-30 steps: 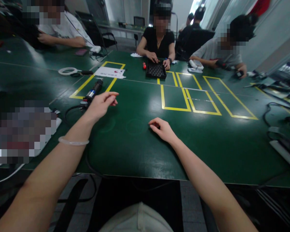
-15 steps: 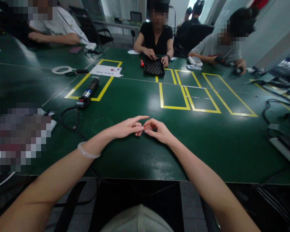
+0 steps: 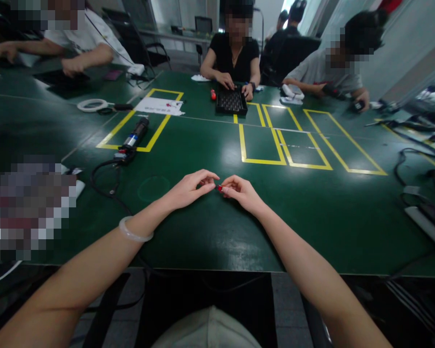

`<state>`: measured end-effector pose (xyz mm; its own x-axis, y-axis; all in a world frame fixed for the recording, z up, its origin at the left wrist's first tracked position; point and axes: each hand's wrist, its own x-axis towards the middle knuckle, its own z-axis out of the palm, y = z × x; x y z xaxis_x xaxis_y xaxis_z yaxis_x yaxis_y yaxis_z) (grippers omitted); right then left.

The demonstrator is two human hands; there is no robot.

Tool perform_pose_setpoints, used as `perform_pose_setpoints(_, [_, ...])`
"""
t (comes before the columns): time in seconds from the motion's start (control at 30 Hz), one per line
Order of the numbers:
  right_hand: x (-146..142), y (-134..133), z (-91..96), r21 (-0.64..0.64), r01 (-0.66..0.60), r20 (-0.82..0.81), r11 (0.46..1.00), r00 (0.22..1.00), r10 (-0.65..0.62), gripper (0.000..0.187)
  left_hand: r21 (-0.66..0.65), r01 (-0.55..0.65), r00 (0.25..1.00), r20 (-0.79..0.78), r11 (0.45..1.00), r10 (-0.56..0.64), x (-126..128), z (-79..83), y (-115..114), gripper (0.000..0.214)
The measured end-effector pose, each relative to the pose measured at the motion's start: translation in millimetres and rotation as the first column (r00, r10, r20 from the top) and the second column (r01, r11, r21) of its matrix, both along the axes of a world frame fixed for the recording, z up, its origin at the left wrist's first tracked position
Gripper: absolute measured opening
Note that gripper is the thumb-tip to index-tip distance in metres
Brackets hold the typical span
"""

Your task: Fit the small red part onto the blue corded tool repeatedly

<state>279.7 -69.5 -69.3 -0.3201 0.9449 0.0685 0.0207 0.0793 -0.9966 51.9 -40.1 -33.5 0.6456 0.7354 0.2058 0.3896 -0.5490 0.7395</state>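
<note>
Above the green table (image 3: 217, 227), my two hands meet fingertip to fingertip. A small red piece with a dark end (image 3: 220, 188) sits between the thumb and fingers of my right hand (image 3: 241, 192); its exact kind is too small to make out. My left hand (image 3: 190, 189), with a pale bangle (image 3: 134, 231) on its wrist, has its thumb and forefinger apart. Its tips lie close beside the dark end, and I cannot tell whether they touch it.
A black cylindrical tool (image 3: 133, 137) with a cable lies left of centre by a white printed sheet (image 3: 158, 106). Across the table a person handles a black compartment tray (image 3: 231, 102). Yellow tape outlines (image 3: 264, 161) mark the surface. Cables (image 3: 402, 162) run along the right side.
My left fingers have parted a little from the small red piece, which now shows more in my right fingers. At far left, another person's hands have moved apart over a dark flat object.
</note>
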Motion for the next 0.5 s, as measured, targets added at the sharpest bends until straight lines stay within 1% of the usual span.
perform_pose_setpoints(0.13, [1,0,2.5,-0.078,-0.029,-0.069,0.997,0.997,0.024,0.034,0.176,0.051,0.998,-0.052,0.983,-0.043,2,1.5,-7,0.031])
perform_pose_setpoints(0.23, [0,-2,4.9,-0.096,-0.075,-0.073,0.993,0.995,0.068,0.037,0.216,0.059,0.997,-0.061,0.975,-0.047,5,1.2,-11,0.023])
perform_pose_setpoints(0.3, [-2,-3,4.5,-0.089,-0.088,-0.082,0.992,0.993,0.081,0.038,0.192,0.023,0.999,-0.052,0.981,-0.014,6,1.0,-12,0.022])
perform_pose_setpoints(0.37, [-4,-4,2.8,-0.055,-0.076,-0.098,0.996,0.993,0.07,0.038,0.125,-0.031,0.999,-0.016,0.992,0.033,7,0.6,-11,0.022])
perform_pose_setpoints(0.43, [-5,-4,0.9,0.022,-0.044,-0.066,0.999,0.997,0.045,0.038,0.02,-0.079,0.996,0.044,0.997,0.078,6,-0.5,-9,0.024])
perform_pose_setpoints(0.5, [-5,-6,-0.3,0.141,-0.013,0.031,0.99,0.999,0.009,0.035,-0.085,-0.121,0.987,0.095,0.989,0.129,6,-2.2,-6,0.029])
